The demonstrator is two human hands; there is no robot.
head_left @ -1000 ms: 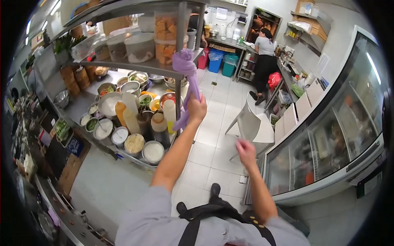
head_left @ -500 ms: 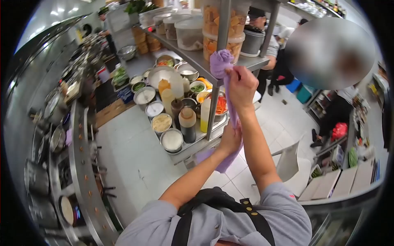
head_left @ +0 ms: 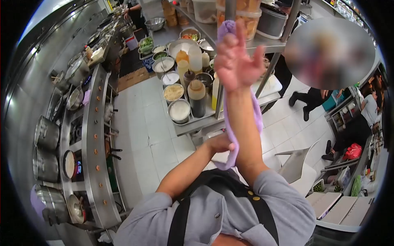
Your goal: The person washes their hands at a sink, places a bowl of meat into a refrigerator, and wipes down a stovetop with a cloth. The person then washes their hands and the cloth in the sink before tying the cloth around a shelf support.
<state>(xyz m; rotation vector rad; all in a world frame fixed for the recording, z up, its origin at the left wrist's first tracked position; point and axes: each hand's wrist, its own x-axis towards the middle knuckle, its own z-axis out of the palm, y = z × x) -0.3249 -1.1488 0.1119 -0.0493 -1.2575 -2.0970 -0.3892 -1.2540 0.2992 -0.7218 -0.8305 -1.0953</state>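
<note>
A purple cloth (head_left: 230, 139) hangs from the metal shelf post, bunched at its top behind my right hand. My right hand (head_left: 238, 61) is raised with its fingers apart, in front of the post, and the cloth runs down on both sides of my right forearm. Lower down, my left hand (head_left: 221, 143) is closed on the purple cloth, beside my right forearm. Squeeze bottles (head_left: 197, 96) and bowls of food, among them a white-filled bowl (head_left: 179, 110), stand on the steel counter left of the post.
A stove (head_left: 88, 143) with pots runs along the left. Plastic tubs of orange pieces (head_left: 250, 22) stand on the shelf above. A white chair (head_left: 295, 166) is at the lower right. Several people stand farther back, one in black trousers (head_left: 308, 98).
My right hand has let go of the cloth and opened. The cloth now loops round my right forearm, with my left hand lower on it. The view has swung toward the stove.
</note>
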